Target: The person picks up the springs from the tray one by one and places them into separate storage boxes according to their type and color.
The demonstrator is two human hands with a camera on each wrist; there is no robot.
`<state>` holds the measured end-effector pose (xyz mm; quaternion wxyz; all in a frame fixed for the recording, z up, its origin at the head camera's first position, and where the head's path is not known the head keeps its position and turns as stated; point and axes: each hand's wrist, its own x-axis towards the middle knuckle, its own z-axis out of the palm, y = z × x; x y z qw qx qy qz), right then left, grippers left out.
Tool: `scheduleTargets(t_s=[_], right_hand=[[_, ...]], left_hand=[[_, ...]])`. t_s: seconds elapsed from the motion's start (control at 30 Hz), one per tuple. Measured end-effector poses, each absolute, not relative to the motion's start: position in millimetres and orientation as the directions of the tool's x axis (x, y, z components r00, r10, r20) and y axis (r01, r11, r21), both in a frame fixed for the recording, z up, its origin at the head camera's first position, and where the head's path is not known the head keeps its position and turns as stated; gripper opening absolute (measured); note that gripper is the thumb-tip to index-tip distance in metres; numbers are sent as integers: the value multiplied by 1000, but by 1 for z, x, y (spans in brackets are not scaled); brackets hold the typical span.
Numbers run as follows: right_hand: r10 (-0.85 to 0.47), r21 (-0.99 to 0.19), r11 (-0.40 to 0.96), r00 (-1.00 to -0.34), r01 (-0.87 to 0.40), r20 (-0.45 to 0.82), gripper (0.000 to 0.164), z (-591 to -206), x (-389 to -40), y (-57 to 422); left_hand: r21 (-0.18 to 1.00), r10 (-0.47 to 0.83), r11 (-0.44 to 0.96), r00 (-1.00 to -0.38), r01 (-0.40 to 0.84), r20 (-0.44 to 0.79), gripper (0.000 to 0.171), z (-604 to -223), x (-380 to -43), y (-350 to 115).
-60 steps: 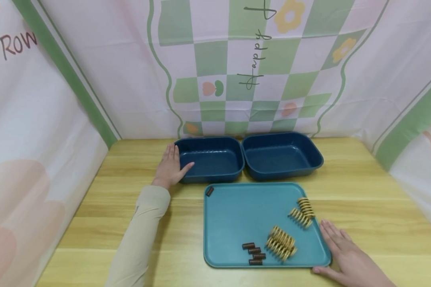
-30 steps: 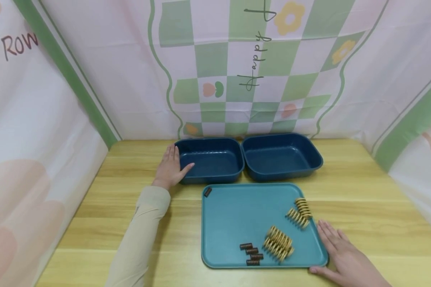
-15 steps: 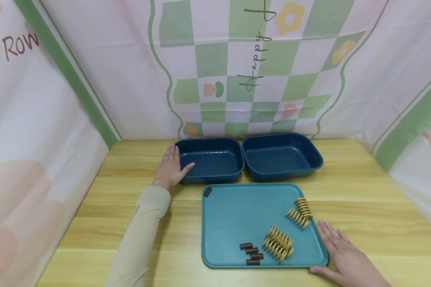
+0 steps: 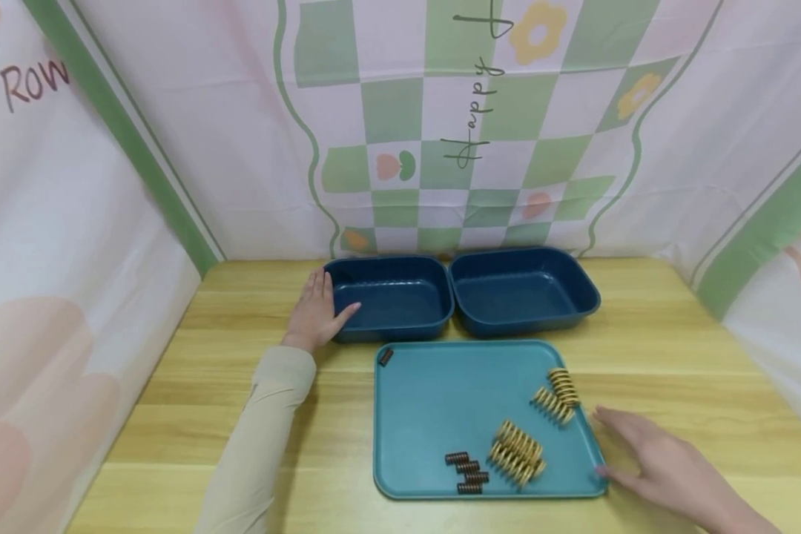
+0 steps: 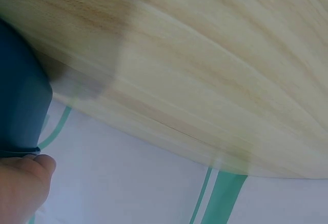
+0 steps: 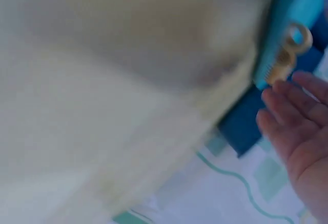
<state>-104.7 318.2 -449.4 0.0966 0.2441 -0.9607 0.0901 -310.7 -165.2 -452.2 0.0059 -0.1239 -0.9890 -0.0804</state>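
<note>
My left hand (image 4: 316, 310) rests on the left side of a dark blue bin (image 4: 394, 300), fingers straight along its rim and thumb reaching over the inside. In the left wrist view, part of this hand (image 5: 25, 188) shows at the bin's rim. My right hand (image 4: 667, 463) is beside the right edge of a teal tray (image 4: 440, 408), fingers extended and holding nothing, thumb tip right at the tray's corner. Gold coil springs lie on the tray: a pair (image 4: 517, 452) near its front and another pair (image 4: 556, 397) at its right edge. Several small dark brown springs (image 4: 468, 467) lie at the front.
A second dark blue bin (image 4: 523, 289) stands right of the first, both behind the tray. One small dark spring (image 4: 386, 357) lies in the tray's back left corner. Printed cloth (image 4: 394, 111) hangs behind and on both sides of the wooden table (image 4: 207, 400).
The tray has shifted slightly left since two seconds ago. My right hand has since turned and drawn back from the tray's edge. My left hand has stayed on the bin.
</note>
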Motion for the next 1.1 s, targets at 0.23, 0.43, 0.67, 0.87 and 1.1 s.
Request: scheduleTargets(t_s=[0.23,0.43,0.67,0.87,1.1], right_hand=[[-728,-7,630,-593,-777,345,46,-428,-139,309],[-826,-17,522,-510,-853,238,63,-417,-160,289],[-876,31,444,-426,-896,225,56,-418,-175,278],[-888,39,427,-412,-903,203,50,-423,-182,273],[-891,32,431,-420,-902,171,47,-426,-186,270]], left_hand=[[162,248,954,-968,251,41,90,-453,-310,-167],[162,244,955,-969,247,40,90,-453,-310,-166],[148,239,959,-971,240,23,91,-452,-310,-164],[154,244,957,-969,247,38,91,-452,-310,-163],[145,244,958,-969,247,42,91,-452,-309,-164]])
